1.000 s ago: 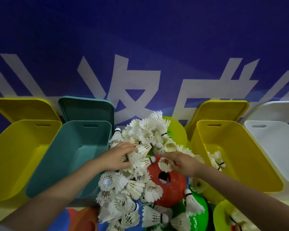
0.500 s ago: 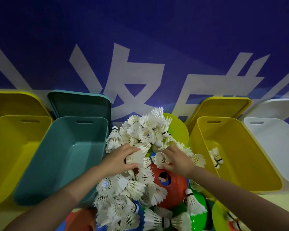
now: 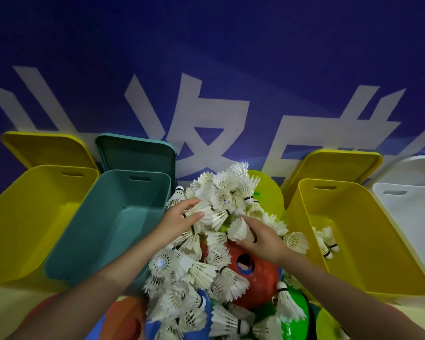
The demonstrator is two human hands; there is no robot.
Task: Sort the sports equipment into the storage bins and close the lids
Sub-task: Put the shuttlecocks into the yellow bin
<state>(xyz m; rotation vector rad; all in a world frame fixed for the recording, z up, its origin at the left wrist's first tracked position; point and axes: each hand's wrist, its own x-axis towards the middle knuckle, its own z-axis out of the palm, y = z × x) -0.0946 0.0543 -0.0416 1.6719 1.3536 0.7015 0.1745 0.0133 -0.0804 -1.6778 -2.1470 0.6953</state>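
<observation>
In the head view, both hands are digging into a big pile of shuttlecocks [image 3: 214, 244] lying between the bins. The left hand [image 3: 176, 223] is pinching a few shuttlecocks in its fingers [image 3: 194, 215]. The right hand [image 3: 260, 238] is curling its fingers around one shuttlecock [image 3: 239, 230]. Flat cones, like the red cone [image 3: 253, 278], are hiding under the pile.

The right yellow bin [image 3: 353, 241] is already holding a few shuttlecocks. The teal bin [image 3: 103, 227] is sitting empty.

The feathers are light and tangled, so I think pulling fast could be dragging others along and spilling them onto the floor [image 3: 0, 305]. A squeeze could be bending feathers.

The floor is looking pale yellow. A blue wall [image 3: 206, 45] with big white letters is standing behind, with the lids leaning on it.
</observation>
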